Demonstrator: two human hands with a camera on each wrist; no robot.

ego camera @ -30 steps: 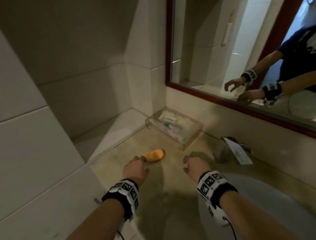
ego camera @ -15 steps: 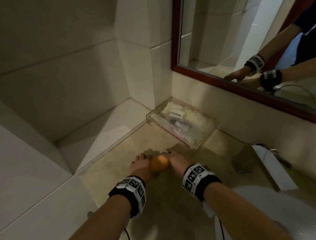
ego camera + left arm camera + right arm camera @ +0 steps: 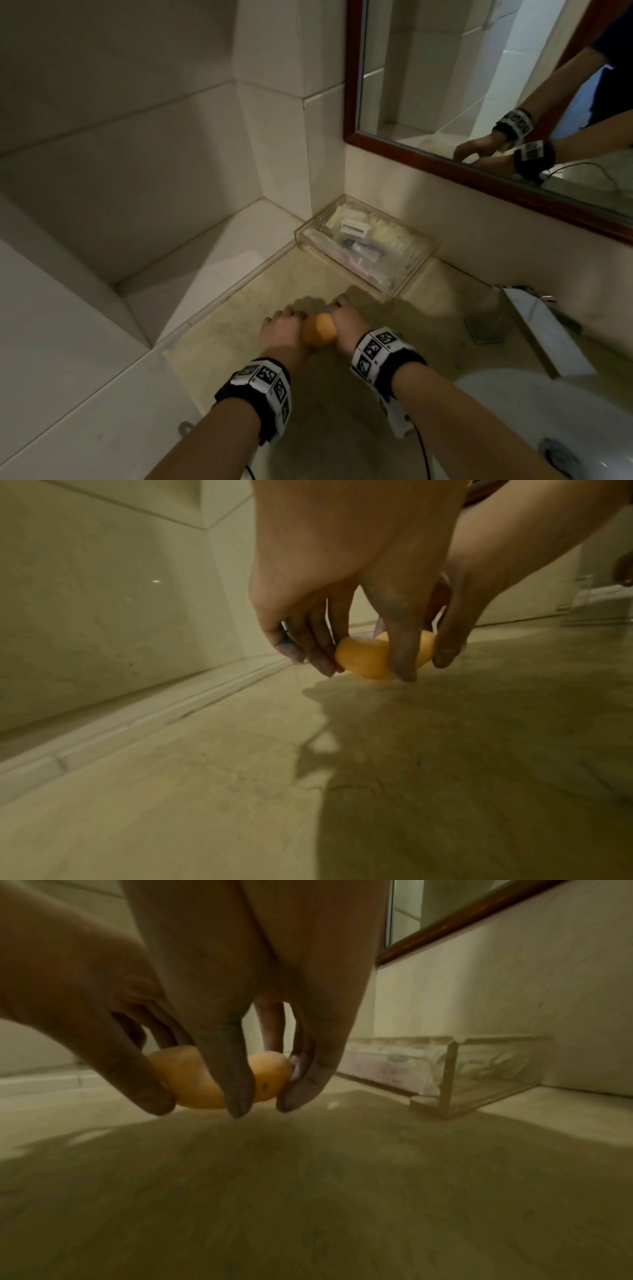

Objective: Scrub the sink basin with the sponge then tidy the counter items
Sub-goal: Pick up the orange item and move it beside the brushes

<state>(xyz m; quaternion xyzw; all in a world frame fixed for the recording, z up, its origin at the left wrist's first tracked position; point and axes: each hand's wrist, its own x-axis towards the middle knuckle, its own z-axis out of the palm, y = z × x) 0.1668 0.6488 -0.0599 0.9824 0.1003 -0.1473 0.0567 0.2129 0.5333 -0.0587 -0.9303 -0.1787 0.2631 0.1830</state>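
Orange sponge [image 3: 319,330], rounded, soft-looking: held between both hands low over the beige stone counter [image 3: 239,329], at or just above its surface; contact with the counter cannot be told.

Left hand [image 3: 281,329]: on the sponge's left end, fingers [image 3: 316,653] curled down round it, thumb on the near side. Black wrist band with white coded tags [image 3: 265,383].

Right hand [image 3: 347,322]: on the sponge's right end, fingers curled, fingertips [image 3: 298,1093] pressed into the sponge's end, thumb across its near face. The two hands nearly touch over the sponge. Same kind of tagged band [image 3: 380,353] on the wrist, a thin cable trailing from it.

Clear plastic tray [image 3: 421,260]: just beyond the hands, against the back wall under the mirror, holding small wrapped toiletry packets; details too small to read.

Mirror [image 3: 445,85]: dark red-brown wooden frame, above the tray; reflects both banded wrists.

Chrome tap [image 3: 541,325]: right of the hands, near the back wall, flat spout slanting toward the basin.

White sink basin [image 3: 548,411]: lower right, well apart from the sponge; metal drain [image 3: 556,455] visible at the bottom.

Walls: pale tile, forming a stepped ledge [image 3: 205,260] left of the counter.
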